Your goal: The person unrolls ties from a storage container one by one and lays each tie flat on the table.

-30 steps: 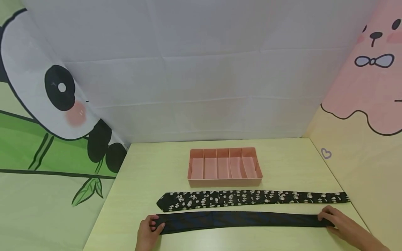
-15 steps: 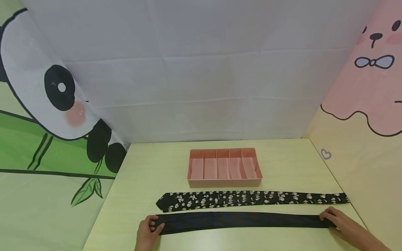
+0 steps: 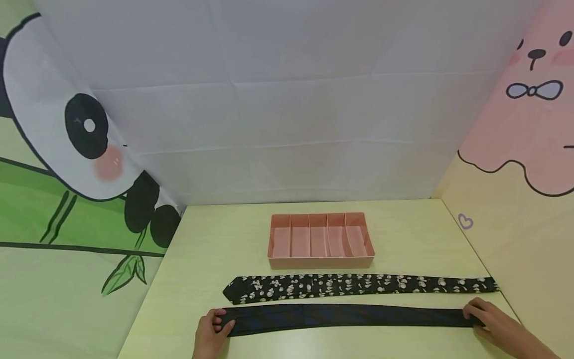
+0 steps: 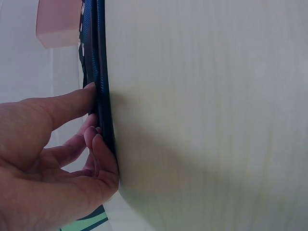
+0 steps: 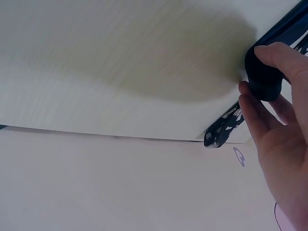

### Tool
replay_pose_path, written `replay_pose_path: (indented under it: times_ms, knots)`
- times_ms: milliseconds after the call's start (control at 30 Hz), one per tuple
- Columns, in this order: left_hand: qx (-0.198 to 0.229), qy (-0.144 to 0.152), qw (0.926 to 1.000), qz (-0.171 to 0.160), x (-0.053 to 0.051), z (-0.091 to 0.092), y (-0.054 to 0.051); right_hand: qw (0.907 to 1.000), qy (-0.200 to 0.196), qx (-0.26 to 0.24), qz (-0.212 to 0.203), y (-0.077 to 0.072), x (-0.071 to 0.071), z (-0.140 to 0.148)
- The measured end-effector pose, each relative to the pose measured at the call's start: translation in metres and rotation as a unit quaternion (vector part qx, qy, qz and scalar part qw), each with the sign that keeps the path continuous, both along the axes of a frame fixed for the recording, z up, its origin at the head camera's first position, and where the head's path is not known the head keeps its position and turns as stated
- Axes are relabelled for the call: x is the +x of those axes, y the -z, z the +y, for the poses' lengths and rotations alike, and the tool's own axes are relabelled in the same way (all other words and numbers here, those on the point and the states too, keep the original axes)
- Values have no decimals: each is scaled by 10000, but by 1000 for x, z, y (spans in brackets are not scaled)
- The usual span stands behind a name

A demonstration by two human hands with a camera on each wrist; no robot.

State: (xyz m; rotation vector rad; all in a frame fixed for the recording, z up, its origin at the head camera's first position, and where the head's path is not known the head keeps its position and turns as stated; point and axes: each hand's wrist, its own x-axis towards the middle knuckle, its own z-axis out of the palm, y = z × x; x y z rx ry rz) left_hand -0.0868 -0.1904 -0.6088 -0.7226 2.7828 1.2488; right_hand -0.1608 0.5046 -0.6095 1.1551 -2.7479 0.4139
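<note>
A dark navy necktie (image 3: 341,315) lies stretched lengthwise across the front of the table. My left hand (image 3: 210,333) holds its left end, thumb on the near side; the left wrist view shows the tie's layered edge (image 4: 102,57) against the fingers. At the other end, my right hand (image 3: 495,321) pinches the tie between thumb and fingers. From the right wrist, that end of the navy tie (image 5: 264,82) looks folded or rounded over. Just behind it and roughly parallel lies a black necktie with a pale printed pattern (image 3: 358,284), untouched, its pointed end at the left.
A pink box (image 3: 320,263) with several upright compartments stands behind the ties, nothing visible inside. The patterned tie's narrow end reaches the table's right edge. A white cloth wall (image 3: 287,124) rises at the back, with printed cartoon panels on both sides.
My right hand has shifted slightly to the right, and the navy tie's visible right end reaches a little farther that way. The left hand, patterned tie and box stay put.
</note>
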Motion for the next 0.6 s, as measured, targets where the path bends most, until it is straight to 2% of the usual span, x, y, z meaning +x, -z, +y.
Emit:
replay_pose_path:
  times_ms: [167, 433, 533, 600]
  knots:
    - [-9, 23, 10000, 2, 0, 0, 0, 9999, 90, 6, -52, 0, 1, 4]
    - [32, -34, 10000, -63, 0, 1, 0, 9986, 520, -8, 88, 4, 8, 8]
    - [16, -65, 9999, -79, -1, 0, 1, 9974, 711, -111, 90, 4, 9, 7]
    - [4, -60, 10000, -63, -1, -1, 3, 9948, 1014, -8, 49, 3, 10, 3]
